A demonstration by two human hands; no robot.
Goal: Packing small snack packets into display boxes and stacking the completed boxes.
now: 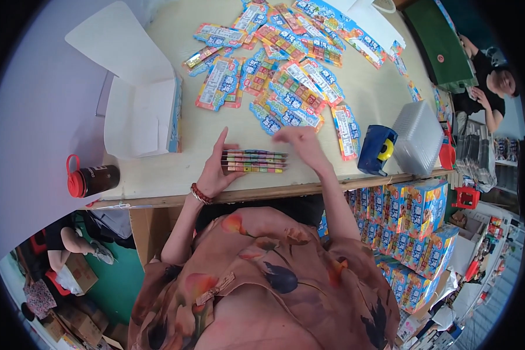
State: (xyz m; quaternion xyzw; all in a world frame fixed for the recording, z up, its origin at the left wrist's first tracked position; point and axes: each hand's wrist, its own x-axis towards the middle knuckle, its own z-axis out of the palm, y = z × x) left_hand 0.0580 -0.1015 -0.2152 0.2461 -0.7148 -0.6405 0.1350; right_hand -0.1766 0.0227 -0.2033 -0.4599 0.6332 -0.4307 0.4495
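My left hand grips a small stack of flat packs by their left end, near the table's front edge. The packs are seen edge-on, with rows of coloured pieces in clear blisters. To the right of the stack, my right hand is raised over the table, apart from it. Its fingers reach left, slightly blurred, with nothing visible in them. Just beyond my hands lies a loose pile of similar blister packs on blue and pink cards, some face up and some showing their backs. One single pack lies right of the pile.
An open white carton stands at left, by a dark bottle with a red lid. At right are a blue tape dispenser and clear plastic trays. Printed boxes are stacked below the table's right side. Another person sits far right.
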